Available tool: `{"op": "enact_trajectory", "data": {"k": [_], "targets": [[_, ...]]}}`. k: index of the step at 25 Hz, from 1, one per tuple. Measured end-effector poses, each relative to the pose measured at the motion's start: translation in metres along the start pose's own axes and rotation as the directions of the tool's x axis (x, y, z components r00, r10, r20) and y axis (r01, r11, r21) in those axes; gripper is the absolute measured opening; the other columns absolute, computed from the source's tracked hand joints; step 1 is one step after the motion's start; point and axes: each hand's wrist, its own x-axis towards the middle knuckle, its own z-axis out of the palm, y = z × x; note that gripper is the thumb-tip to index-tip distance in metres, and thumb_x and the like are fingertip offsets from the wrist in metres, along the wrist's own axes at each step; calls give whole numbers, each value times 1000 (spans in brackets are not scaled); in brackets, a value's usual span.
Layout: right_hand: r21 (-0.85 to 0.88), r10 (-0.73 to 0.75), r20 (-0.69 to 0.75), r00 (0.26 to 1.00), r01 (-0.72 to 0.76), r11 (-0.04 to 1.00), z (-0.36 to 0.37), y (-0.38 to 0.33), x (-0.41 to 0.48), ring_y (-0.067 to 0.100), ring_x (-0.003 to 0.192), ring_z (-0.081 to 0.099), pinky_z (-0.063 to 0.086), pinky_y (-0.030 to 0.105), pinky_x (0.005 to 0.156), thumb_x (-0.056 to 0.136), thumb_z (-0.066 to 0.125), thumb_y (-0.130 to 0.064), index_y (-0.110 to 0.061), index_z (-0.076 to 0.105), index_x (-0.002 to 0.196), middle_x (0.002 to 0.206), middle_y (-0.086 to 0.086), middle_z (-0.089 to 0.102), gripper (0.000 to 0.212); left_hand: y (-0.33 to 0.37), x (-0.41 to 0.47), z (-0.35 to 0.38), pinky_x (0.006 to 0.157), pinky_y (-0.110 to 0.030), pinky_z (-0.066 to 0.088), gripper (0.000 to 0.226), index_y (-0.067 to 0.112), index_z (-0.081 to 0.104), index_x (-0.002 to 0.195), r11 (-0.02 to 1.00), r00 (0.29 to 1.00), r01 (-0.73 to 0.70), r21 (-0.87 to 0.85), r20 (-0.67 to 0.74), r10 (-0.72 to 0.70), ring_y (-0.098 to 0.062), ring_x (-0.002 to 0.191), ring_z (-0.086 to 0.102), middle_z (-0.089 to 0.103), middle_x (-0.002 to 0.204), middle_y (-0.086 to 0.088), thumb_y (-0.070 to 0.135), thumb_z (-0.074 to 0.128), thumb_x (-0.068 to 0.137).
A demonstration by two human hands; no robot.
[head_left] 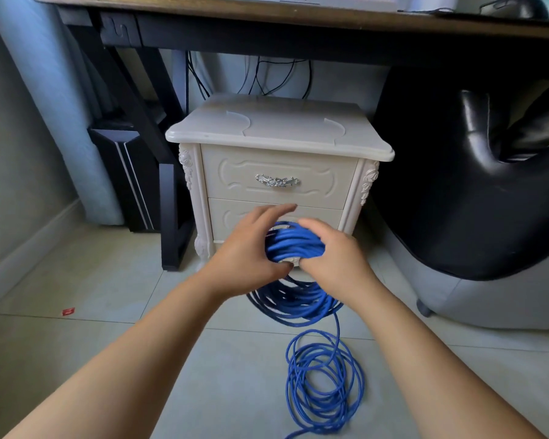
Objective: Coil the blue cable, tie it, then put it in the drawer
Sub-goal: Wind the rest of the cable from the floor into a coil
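A long blue cable (293, 243) is bunched into a thick coil held up in front of a cream nightstand. My left hand (251, 248) grips the coil's left side, fingers spread over its top. My right hand (333, 251) is closed on the right side. Between my thumbs a small whitish piece sits on the bundle; I cannot tell what it is. The coil hangs below my hands, and a loose strand runs down to a second pile of blue loops (325, 384) on the floor. The nightstand's top drawer (235, 175) and lower drawer (229, 217) are both closed.
The nightstand (279, 128) stands under a dark wooden desk (267, 14) with black legs. A black computer case (130, 172) sits to its left. A black and grey seat (476, 201) fills the right side. Pale tiled floor (92, 296) carries a small red scrap (68, 311).
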Motion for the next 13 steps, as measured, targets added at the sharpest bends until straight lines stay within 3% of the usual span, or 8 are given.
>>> {"op": "enact_trajectory", "data": {"k": [2, 4, 7, 11, 13], "targets": [[-63, -81, 54, 995, 85, 994, 4, -2, -4, 11, 100, 63, 50, 29, 91, 73, 62, -7, -41, 58, 125, 111, -15, 68, 62, 1, -2, 3, 85, -9, 41, 70, 29, 50, 137, 999, 999, 2, 36, 39, -4, -4, 103, 56, 59, 119, 10, 9, 69, 73], [-76, -109, 43, 993, 112, 991, 5, -4, -5, 11, 90, 62, 51, 31, 84, 73, 62, -8, -44, 57, 118, 100, -15, 68, 57, 3, -2, 3, 67, -17, 44, 41, 25, 60, 114, 995, 997, 73, 61, 12, -73, -11, 82, 60, 66, 91, 8, 11, 65, 76], [10, -59, -42, 997, 59, 998, 4, -7, -3, 14, 76, 59, 50, 33, 73, 73, 68, -14, -42, 49, 110, 85, -10, 61, 50, 6, -1, 4, 55, -21, 39, 15, 18, 57, 90, 991, 989, 130, 44, -74, -127, -15, 65, 53, 59, 68, 6, 10, 62, 79], [295, 77, 0, 997, -73, 953, -6, -4, 2, 12, 85, 66, 51, 27, 77, 75, 76, -19, -35, 59, 104, 93, -9, 68, 37, 4, 2, 3, 55, -26, 44, 10, 11, 57, 87, 928, 941, 256, -269, -152, -303, -16, 58, 55, 57, 64, 2, 12, 67, 85], [414, 125, 38, 991, -129, 901, -6, -2, -1, 10, 87, 68, 52, 27, 79, 78, 78, -21, -34, 62, 107, 94, -7, 71, 36, 3, 4, 1, 51, -22, 45, 13, 7, 57, 90, 858, 901, 304, -414, -168, -400, -17, 56, 57, 55, 63, -1, 12, 68, 86]]}}
